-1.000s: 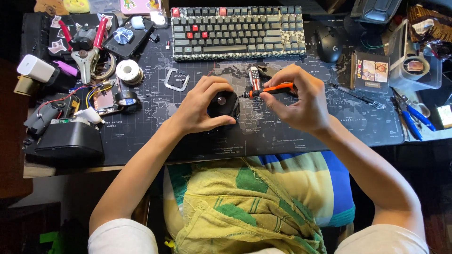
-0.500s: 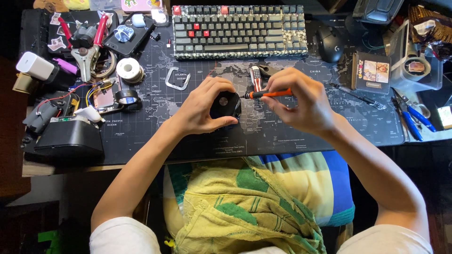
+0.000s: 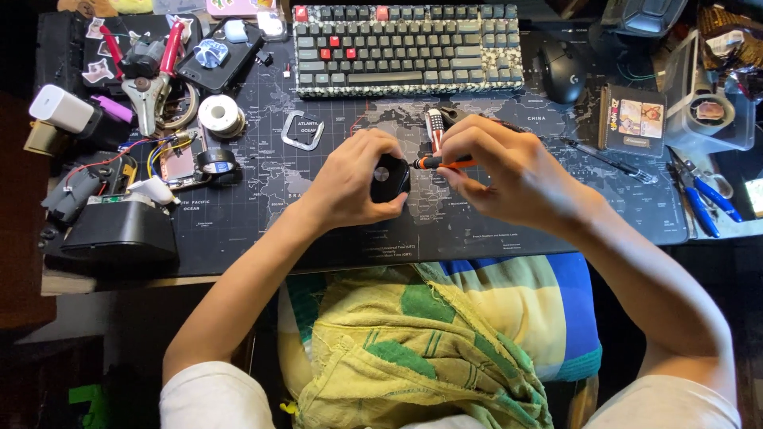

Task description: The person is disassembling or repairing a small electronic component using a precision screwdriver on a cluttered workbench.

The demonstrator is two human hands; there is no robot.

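My left hand (image 3: 354, 179) grips a small black device (image 3: 389, 179) with a round silver spot on its face, held just above the dark map-printed desk mat (image 3: 318, 222). My right hand (image 3: 509, 171) holds an orange-handled screwdriver (image 3: 441, 162) lying level, its tip pointing left against the black device. My fingers cover most of the screwdriver's handle. A short red-and-white striped tool (image 3: 434, 127) lies on the mat just behind my right hand.
A keyboard (image 3: 405, 48) and black mouse (image 3: 561, 70) sit at the back. Red-handled pliers (image 3: 147, 75), a solder spool (image 3: 221, 115), tape, wires and a black box (image 3: 119, 230) crowd the left. A small book (image 3: 632, 119), a thin black pen (image 3: 608, 159) and blue-handled pliers (image 3: 699, 199) lie right.
My right hand has shifted slightly left and turned the screwdriver a little; the black device stays in my left hand at the same spot.
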